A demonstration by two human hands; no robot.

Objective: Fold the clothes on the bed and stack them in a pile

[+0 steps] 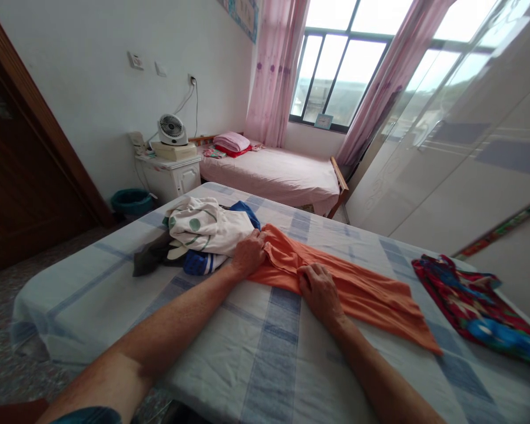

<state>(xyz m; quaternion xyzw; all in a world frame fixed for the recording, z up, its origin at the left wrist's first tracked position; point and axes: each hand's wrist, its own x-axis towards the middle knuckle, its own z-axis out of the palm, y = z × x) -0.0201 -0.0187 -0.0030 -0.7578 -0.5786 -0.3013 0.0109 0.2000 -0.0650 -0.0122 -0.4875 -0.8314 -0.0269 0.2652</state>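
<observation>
An orange garment point(366, 288), folded into a long strip, lies across the bed. My left hand point(249, 253) is closed on its left end, fingers bent over the cloth. Farther along the near edge, my right hand point(321, 288) has its fingers curled onto the same cloth around its middle. Part of the fabric between the hands is bunched and turned over. Touching the left end is a heap of clothes, with a white garment with green dots point(203, 224) on top and blue and dark pieces beneath.
A blue-and-white checked sheet point(229, 365) covers the bed. At the right lies a folded red-and-blue patterned cloth point(477, 306). Beyond stand a smaller pink bed point(282, 174), a white nightstand point(176, 179) with a fan point(172, 129), and a green bin point(132, 201).
</observation>
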